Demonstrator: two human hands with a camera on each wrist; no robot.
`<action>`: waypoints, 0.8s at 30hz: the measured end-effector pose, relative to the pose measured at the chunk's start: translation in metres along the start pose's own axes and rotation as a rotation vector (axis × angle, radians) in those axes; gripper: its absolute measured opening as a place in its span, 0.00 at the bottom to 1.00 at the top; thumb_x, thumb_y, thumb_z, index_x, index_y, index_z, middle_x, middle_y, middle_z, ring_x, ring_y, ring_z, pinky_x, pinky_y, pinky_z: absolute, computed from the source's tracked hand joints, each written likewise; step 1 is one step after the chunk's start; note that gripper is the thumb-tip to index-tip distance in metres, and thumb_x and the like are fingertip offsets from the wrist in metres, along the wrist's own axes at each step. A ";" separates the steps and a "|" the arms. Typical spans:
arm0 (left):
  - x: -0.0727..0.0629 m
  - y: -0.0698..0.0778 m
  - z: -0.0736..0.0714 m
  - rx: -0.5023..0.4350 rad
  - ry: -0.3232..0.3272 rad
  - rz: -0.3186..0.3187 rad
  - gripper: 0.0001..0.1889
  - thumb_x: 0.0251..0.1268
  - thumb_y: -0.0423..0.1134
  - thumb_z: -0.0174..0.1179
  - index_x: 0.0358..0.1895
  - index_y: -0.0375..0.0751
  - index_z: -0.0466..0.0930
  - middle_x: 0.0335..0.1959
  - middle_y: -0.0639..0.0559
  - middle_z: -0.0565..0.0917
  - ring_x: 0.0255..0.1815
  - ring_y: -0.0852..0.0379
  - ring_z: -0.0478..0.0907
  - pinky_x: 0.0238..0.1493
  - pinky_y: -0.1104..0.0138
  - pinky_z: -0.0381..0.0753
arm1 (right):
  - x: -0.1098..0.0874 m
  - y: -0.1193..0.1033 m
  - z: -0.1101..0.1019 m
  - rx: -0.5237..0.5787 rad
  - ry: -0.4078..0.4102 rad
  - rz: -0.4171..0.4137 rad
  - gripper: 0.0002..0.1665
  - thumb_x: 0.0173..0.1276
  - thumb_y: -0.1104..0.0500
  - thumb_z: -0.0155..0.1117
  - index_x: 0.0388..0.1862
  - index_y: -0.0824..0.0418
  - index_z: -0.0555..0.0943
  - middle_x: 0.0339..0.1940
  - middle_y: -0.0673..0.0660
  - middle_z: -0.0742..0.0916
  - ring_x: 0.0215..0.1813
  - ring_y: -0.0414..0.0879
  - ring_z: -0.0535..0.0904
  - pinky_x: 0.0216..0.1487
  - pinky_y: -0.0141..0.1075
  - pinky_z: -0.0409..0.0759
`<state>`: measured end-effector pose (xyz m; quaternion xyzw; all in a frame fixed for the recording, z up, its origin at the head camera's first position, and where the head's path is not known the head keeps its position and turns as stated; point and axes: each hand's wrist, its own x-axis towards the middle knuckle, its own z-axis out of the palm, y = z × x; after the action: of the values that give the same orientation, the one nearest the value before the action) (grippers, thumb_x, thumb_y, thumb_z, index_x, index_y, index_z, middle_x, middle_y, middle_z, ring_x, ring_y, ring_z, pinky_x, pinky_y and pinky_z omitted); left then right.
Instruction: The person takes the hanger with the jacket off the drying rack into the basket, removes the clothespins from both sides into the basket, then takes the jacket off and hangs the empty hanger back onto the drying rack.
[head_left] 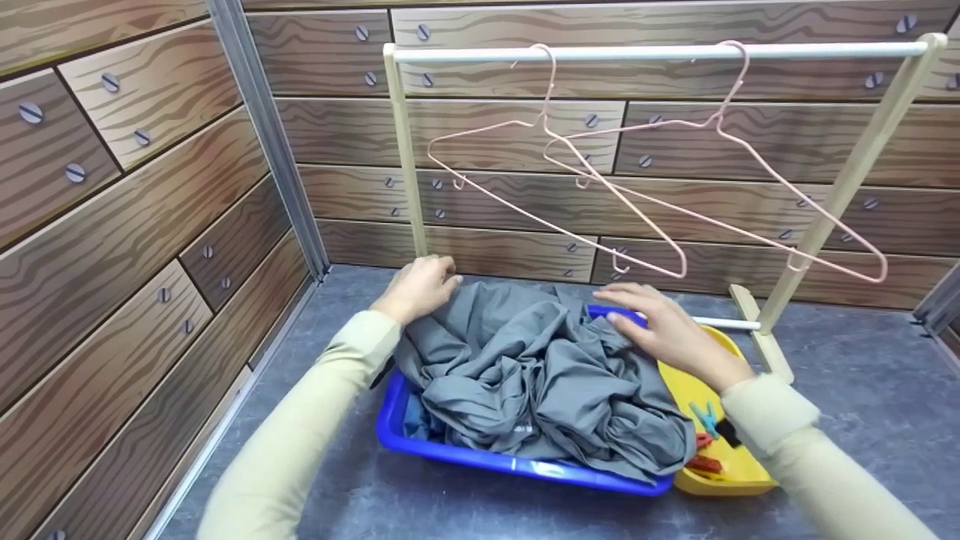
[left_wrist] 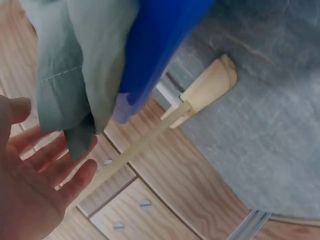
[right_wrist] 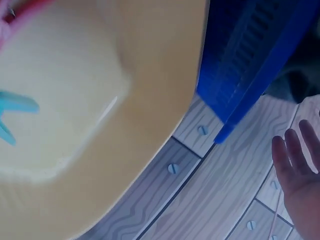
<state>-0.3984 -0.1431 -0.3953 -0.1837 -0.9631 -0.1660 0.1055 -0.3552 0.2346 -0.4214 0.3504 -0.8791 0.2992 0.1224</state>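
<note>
A crumpled grey garment (head_left: 525, 375) is heaped in a blue plastic basket (head_left: 480, 454), spilling over its near right rim. A bit of darker blue cloth (head_left: 418, 420) shows beneath it at the left. My left hand (head_left: 421, 286) is at the heap's far left edge. In the left wrist view, the fingers of the left hand (left_wrist: 45, 180) are spread and relaxed beside a hanging fold of the garment (left_wrist: 60, 65), not curled round it. My right hand (head_left: 667, 330) hovers over the basket's far right corner, fingers extended, holding nothing; the right wrist view shows its fingers (right_wrist: 295, 155) apart.
Right of the basket stands a yellow basin (head_left: 724, 487) with a teal clothespin (head_left: 705, 417) and red ones (head_left: 705, 463) inside. Behind, two pink wire hangers (head_left: 553, 86) hang on a rack's white rail (head_left: 637, 53). Wood-patterned walls (head_left: 135, 247) enclose the left and back.
</note>
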 end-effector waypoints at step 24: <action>0.022 0.019 0.038 0.244 -0.101 0.196 0.16 0.52 0.23 0.61 0.39 0.47 0.88 0.38 0.49 0.88 0.40 0.48 0.84 0.49 0.49 0.69 | 0.079 0.025 0.035 -0.067 -0.304 0.011 0.23 0.65 0.68 0.67 0.60 0.64 0.80 0.56 0.64 0.83 0.57 0.61 0.78 0.59 0.54 0.73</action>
<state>-0.4167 -0.1060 -0.4188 -0.2708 -0.9576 -0.0271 0.0942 -0.4295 0.1852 -0.4262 0.3824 -0.8990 0.2136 -0.0022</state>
